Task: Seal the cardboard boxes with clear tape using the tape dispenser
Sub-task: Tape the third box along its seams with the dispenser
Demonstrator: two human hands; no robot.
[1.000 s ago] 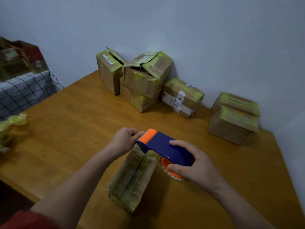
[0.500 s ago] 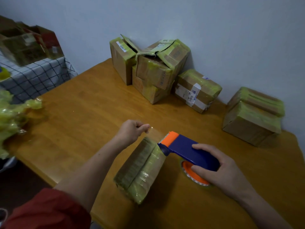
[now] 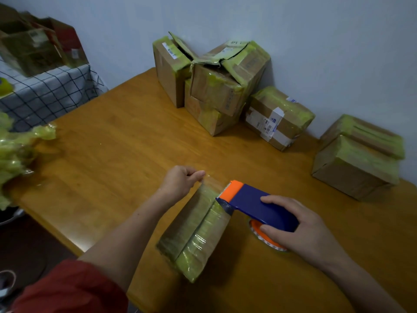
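Two hands flank the far end of the lengthwise cardboard box [image 3: 194,231]: left hand [image 3: 180,180] pinches the clear tape [image 3: 214,182] end, right hand [image 3: 300,229] grips the tape dispenser [image 3: 250,203].

Mostly hidden under right hand [image 3: 302,231] and tape dispenser [image 3: 259,205]: orange tape roll [image 3: 256,227]. Barely discernible between left hand [image 3: 180,180] and dispenser: clear tape strip [image 3: 214,181]. Cut off at left edge: crumpled tape heap [image 3: 15,150]. Blurred: boxes [image 3: 33,48] on checked cloth [image 3: 56,91]. Too small to read: box labels [image 3: 269,122].
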